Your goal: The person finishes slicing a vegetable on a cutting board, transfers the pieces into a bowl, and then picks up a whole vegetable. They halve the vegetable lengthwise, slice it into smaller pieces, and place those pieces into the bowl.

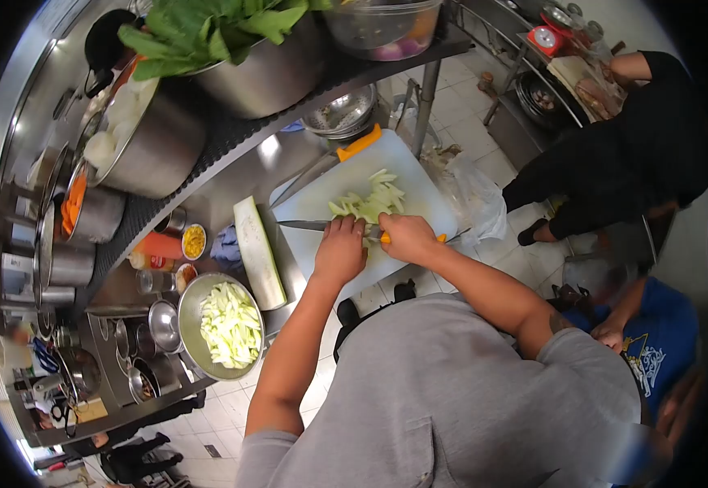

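My right hand [409, 237] is closed around the yellow handle of a kitchen knife [301, 225], whose blade points left over a white cutting board [431, 183]. My left hand [343, 250] is closed, its fingers together across the blade's middle; what lies under the fingertips is hidden. Just beyond both hands, pale green vegetable strips [382, 193] lie in a loose pile. A cleaver [309, 177] with an orange handle rests at the board's far left edge. Left of the board lies a long halved pale green vegetable [258, 252].
A metal bowl of cut strips [230, 325] stands at the left, near a small cup of yellow bits [194, 241]. Above the counter, a shelf [248, 138] carries pots and leafy greens [216, 32]. A plastic bag [476, 195] hangs right. Co-workers [614, 154] stand nearby.
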The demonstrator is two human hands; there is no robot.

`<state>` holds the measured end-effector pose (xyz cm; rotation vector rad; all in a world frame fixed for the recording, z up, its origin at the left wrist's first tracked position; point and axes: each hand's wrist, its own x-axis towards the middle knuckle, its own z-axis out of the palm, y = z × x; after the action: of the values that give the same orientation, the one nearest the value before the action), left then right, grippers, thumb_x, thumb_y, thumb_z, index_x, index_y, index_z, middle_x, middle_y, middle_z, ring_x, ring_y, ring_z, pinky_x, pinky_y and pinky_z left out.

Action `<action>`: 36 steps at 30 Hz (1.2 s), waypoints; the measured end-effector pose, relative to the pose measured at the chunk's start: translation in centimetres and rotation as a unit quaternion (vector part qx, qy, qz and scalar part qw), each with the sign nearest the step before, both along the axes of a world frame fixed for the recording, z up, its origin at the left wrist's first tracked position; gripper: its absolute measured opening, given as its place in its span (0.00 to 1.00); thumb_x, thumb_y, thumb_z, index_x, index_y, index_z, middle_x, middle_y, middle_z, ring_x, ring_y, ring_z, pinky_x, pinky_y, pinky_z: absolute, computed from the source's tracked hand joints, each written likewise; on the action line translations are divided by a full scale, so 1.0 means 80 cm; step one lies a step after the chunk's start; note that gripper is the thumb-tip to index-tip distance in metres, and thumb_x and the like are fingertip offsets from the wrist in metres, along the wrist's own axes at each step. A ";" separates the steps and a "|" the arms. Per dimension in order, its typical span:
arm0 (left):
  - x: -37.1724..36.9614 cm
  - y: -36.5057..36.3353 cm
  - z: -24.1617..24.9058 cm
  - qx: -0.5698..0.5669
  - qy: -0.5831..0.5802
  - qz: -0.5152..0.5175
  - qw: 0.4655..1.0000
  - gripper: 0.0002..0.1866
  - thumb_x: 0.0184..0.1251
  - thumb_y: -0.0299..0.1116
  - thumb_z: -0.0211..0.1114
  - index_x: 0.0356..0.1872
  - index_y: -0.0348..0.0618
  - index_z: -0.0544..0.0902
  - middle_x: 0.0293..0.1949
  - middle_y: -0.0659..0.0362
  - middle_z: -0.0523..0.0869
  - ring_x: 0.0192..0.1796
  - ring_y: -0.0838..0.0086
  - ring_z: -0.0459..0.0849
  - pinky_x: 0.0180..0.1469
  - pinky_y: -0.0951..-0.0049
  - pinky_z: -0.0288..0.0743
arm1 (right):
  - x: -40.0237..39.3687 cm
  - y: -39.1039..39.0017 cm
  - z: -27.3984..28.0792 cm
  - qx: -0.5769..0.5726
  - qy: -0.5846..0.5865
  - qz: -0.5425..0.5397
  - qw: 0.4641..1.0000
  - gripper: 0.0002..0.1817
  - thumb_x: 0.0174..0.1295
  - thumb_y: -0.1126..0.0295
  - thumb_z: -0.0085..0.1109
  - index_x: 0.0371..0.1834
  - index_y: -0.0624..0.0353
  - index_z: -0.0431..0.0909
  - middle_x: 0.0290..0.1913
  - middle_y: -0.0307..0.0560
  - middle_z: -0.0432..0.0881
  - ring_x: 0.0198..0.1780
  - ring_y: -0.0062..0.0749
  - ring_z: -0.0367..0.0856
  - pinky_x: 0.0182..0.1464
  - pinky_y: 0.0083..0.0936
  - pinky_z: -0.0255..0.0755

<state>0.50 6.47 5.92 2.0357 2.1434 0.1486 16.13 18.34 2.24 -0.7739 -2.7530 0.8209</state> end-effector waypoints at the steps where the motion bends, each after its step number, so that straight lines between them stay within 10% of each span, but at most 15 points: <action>1: 0.010 -0.003 0.015 -0.040 -0.021 0.023 0.999 0.34 0.52 0.32 0.72 0.62 0.33 0.74 0.60 0.44 0.78 0.66 0.50 0.74 0.71 0.57 0.66 | -0.001 0.001 0.004 0.004 -0.003 -0.002 1.000 0.15 0.52 0.66 0.66 0.39 0.60 0.75 0.35 0.54 0.85 0.37 0.55 0.85 0.40 0.48 0.78; 15: -0.004 0.003 0.033 -0.152 0.021 0.104 0.983 0.34 0.49 0.27 0.66 0.64 0.36 0.75 0.62 0.47 0.78 0.70 0.52 0.71 0.75 0.53 0.61 | 0.006 0.019 0.018 0.036 -0.002 0.039 0.999 0.15 0.51 0.68 0.67 0.39 0.61 0.76 0.35 0.54 0.84 0.38 0.54 0.85 0.40 0.47 0.78; 24: -0.036 -0.053 0.046 0.078 -0.091 0.217 0.969 0.32 0.59 0.38 0.72 0.65 0.36 0.75 0.63 0.44 0.78 0.67 0.50 0.75 0.71 0.55 0.66 | -0.013 0.073 0.013 0.034 -0.037 0.094 0.994 0.17 0.52 0.61 0.69 0.41 0.56 0.78 0.37 0.51 0.86 0.40 0.52 0.86 0.42 0.47 0.77; 36: -0.062 -0.360 0.024 0.388 -0.058 0.681 0.619 0.19 0.70 0.30 0.67 0.58 0.32 0.79 0.43 0.52 0.85 0.40 0.69 0.81 0.44 0.68 0.77 | -0.153 0.176 0.008 0.053 -0.019 0.197 0.979 0.23 0.55 0.46 0.71 0.40 0.53 0.77 0.38 0.49 0.86 0.43 0.52 0.85 0.43 0.45 0.75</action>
<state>-4.50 -22.34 7.82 -0.1261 3.2156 1.4950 3.87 32.40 2.87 -0.2247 -3.0017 0.7173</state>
